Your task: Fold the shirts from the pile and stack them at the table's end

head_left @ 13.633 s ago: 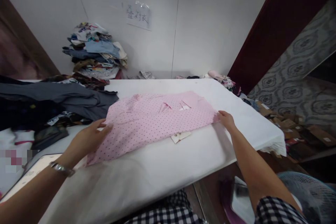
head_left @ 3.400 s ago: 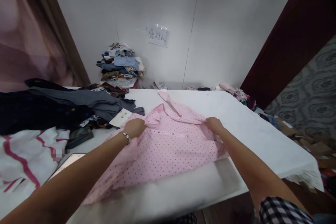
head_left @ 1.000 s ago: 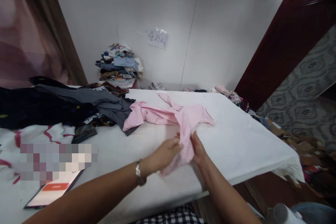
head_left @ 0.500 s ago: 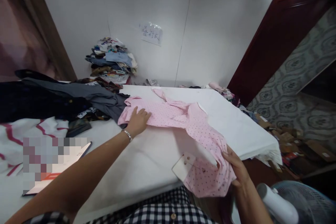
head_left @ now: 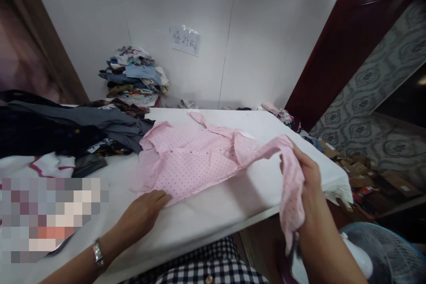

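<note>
At near edge, left: left hand [head_left: 146,211] flat, fingers spread and open, pressing the hem corner of the pink dotted shirt [head_left: 189,162]; grips nothing.
Off right edge: right hand [head_left: 308,177] closed around the shirt's sleeve [head_left: 291,186], lifted clear of the table, cuff end hanging down past the edge.
Shirt position: body lies mid-table, collar toward the far edge, hem toward the near edge.
Key relation: sleeve runs from the shoulder out to the right hand; shirt body lies left of that hand, long axis near-to-far. Right hand nearer the sleeve, left nearer the hem.
Table [head_left: 213,213]: white cover; dark garments [head_left: 76,126] heaped along the left edge.
Far left corner: stack of folded clothes [head_left: 133,75] against the wall.
Room: white wall with paper sign [head_left: 185,40]; boxes [head_left: 366,171] on floor at right.
</note>
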The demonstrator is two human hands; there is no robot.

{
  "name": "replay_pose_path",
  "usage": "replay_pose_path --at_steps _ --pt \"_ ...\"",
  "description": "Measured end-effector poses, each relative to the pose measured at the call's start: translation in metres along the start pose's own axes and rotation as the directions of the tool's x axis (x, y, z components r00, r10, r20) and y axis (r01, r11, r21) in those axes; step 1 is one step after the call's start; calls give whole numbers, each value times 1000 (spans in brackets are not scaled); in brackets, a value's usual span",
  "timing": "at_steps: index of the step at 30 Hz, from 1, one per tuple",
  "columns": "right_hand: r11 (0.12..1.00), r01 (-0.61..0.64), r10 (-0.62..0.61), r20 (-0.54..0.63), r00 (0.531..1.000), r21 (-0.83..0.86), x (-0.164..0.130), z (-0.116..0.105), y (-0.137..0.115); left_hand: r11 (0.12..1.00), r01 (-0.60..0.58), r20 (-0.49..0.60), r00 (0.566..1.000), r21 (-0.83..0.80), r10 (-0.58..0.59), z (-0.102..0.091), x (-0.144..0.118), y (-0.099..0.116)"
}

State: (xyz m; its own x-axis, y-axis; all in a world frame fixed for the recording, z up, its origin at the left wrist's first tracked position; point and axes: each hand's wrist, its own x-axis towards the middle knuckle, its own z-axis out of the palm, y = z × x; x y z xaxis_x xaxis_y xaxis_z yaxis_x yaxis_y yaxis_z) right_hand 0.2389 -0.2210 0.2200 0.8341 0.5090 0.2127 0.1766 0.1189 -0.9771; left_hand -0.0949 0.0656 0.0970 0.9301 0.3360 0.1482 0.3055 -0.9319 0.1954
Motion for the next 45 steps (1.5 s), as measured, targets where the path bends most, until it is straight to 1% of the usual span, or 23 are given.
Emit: replay_pose_path --at_steps 2,4,5,7,9,11,13,16,18,20,22,26,29,32,33,34,35,36,37,38,40,42,45 --pt "988 -30 24 43 999 151 40 49 -11 996 90 1 996 12 -90 4 1 -4" --pt "985 1 -28 154 988 172 75 104 -11 986 168 43 985 11 -168 -1 5 -7" --pt "989 9 -45 248 968 146 89 130 -8 978 207 68 976 7 -207 -5 7 -9" --pt "999 29 -16 459 888 -22 111 169 7 960 278 111 955 -12 -275 -10 9 -12" --pt "987 51 42 542 839 -155 129 183 26 943 331 125 938 -45 -323 -11 6 -18" --pt "905 128 85 466 880 -407 147 169 46 924 372 124 925 -90 -360 -8 1 -25" --pt "710 143 95 295 951 -690 168 136 64 896 416 125 908 -155 -400 -5 -5 -33" --pt "532 75 139 175 975 -843 195 85 86 814 516 154 856 -267 -493 -5 -7 -42" --pt "463 75 162 167 973 -883 206 68 100 763 558 175 829 -327 -531 -6 -4 -45" --pt "408 120 169 204 964 -905 212 69 115 750 557 174 828 -356 -533 -5 -1 -45" --pt "369 188 180 269 946 -910 214 83 129 768 539 153 840 -347 -520 -2 2 -43" --pt "310 300 197 370 908 -902 218 111 142 851 482 61 875 -206 -481 2 2 -39" --pt "289 342 146 394 907 -894 221 96 130 917 384 -22 921 -106 -388 -6 1 -42" --pt "347 337 -47 343 938 -875 210 38 121 958 283 -187 939 -51 -288 -18 1 -52" --pt "473 316 -228 232 946 -823 199 12 123 966 256 -256 933 -25 -254 -20 0 -56" --pt "595 304 -366 85 927 -745 185 -15 128 973 232 -316 923 1 -220 -20 0 -59" --pt "688 283 -429 -60 901 -669 168 -40 137 977 211 -360 914 21 -189 -19 -1 -61" --pt "748 236 -428 -178 886 -621 149 -64 147 981 189 -381 910 32 -163 -16 -2 -62" --pt "780 146 -361 -247 899 -609 128 -85 159 985 170 -383 913 36 -144 -11 -3 -63" --pt "788 31 -258 -284 924 -615 108 -102 170 988 148 -363 923 32 -127 -7 -5 -63" --pt "756 -109 -92 -269 959 -646 74 -125 187 993 119 -300 948 16 -109 3 -8 -63" --pt "706 -160 -9 -234 972 -690 56 -134 191 992 129 -244 962 1 -125 10 -13 -63" --pt "648 -136 -51 -221 974 -750 53 -126 174 978 210 -182 961 -20 -210 15 -19 -63"
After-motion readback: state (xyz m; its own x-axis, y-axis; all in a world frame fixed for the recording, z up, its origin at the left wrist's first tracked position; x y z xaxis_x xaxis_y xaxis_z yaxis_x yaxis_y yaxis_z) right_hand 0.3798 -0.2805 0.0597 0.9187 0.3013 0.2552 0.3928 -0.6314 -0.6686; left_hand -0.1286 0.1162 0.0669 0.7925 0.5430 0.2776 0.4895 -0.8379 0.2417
